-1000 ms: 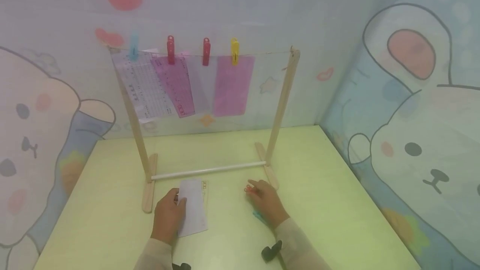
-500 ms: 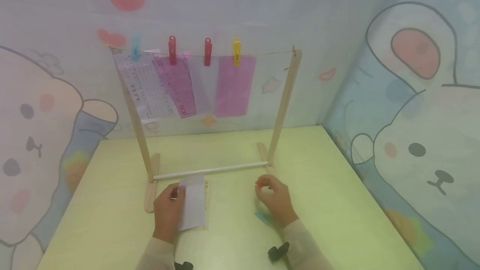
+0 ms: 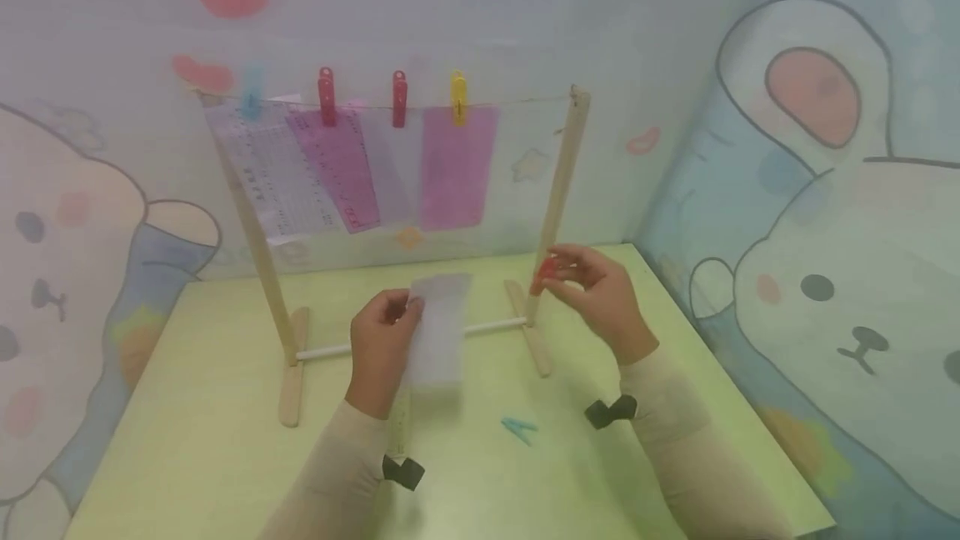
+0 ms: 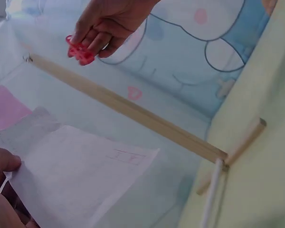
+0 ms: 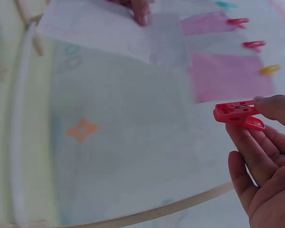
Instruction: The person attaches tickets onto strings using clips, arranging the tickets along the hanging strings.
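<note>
My left hand [image 3: 377,348] pinches a white sheet of paper [image 3: 438,340] at its left side, thumb in front, lifted off the table. In the left wrist view, the paper [image 4: 80,166] shows red print near its right corner. My right hand [image 3: 603,302] holds a red clothespin [image 5: 235,113] between thumb and fingers, near the rack's right post [image 3: 562,182]. Ahead of both hands, a string [image 3: 525,101] carries a light blue clothespin [image 3: 251,92], two red ones and a yellow clothespin [image 3: 459,98]. Printed white paper [image 3: 277,177] and pink sheets [image 3: 459,169] hang there.
A teal clothespin [image 3: 519,428] lies on the table between the forearms. Under the left wrist is a yellowish printed paper [image 3: 401,423], mostly hidden. The rack's white crossbar [image 3: 495,327] runs low between wooden feet [image 3: 294,390]. Patterned walls enclose the back and sides.
Both hands have risen from the table and moved forward and right. The left brings the white paper up; the right carries the red clothespin toward the right post, leaving the teal clothespin uncovered.
</note>
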{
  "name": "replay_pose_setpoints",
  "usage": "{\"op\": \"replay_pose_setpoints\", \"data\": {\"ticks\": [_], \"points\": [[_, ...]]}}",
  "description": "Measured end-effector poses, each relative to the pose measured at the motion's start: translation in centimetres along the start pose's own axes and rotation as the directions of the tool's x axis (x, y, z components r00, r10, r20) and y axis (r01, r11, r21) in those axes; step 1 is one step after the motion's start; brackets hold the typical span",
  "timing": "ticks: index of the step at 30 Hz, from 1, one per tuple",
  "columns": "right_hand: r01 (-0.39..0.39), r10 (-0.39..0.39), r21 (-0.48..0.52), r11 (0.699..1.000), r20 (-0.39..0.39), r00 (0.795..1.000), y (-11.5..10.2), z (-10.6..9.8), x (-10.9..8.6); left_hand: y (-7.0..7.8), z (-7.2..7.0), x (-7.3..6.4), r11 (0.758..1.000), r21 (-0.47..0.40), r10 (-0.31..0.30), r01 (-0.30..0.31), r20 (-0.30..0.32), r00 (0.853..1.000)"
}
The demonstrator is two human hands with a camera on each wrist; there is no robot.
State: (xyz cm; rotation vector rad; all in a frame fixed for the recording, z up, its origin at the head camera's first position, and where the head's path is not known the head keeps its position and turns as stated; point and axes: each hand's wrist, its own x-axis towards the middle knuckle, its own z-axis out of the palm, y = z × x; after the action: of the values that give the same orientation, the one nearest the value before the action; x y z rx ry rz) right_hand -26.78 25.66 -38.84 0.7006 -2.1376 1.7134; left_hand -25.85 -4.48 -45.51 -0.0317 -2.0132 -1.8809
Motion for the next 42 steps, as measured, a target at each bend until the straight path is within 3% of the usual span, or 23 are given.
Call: {"op": "replay_pose_setpoints", "data": {"ticks": [4,7,12,16,23,31,42], "points": [[0.11,-0.108,-0.066,0.992,0.037,0.994,-5.2,-1.6,4.1,4.1,2.3,2.4,0.991,-0.1,0.096,-0.093,0.027,0.995],[0.18,-0.177,-0.159,0.971,0.031,0.984,-8.6,-2.2,6.8,7.3,3.8,3.8,0.982,-0.12,0.149,-0.145,0.024,0.989],[0.166,-0.182,-0.265,0.95,-0.039,0.983,-14.5,-2.0,9.9,11.6,5.8,5.5,0.978,-0.138,0.162,-0.157,0.022,0.987],[0.141,-0.158,-0.282,0.949,-0.038,0.987,-16.2,-2.1,12.6,14.0,7.3,6.8,0.975,-0.161,0.154,-0.153,-0.007,0.988],[0.057,-0.071,-0.349,0.935,-0.027,0.997,-16.0,-2.7,16.6,16.0,9.3,8.3,0.983,-0.109,0.141,-0.146,-0.055,0.988],[0.042,-0.036,-0.254,0.966,0.029,0.999,-17.5,-2.4,17.5,17.2,10.6,8.7,0.991,-0.092,0.089,-0.095,-0.067,0.994],[-0.011,0.042,-0.338,0.941,0.085,0.996,-16.6,-3.0,19.9,17.6,11.5,8.9,0.991,-0.118,0.05,-0.058,-0.073,0.996]]}}
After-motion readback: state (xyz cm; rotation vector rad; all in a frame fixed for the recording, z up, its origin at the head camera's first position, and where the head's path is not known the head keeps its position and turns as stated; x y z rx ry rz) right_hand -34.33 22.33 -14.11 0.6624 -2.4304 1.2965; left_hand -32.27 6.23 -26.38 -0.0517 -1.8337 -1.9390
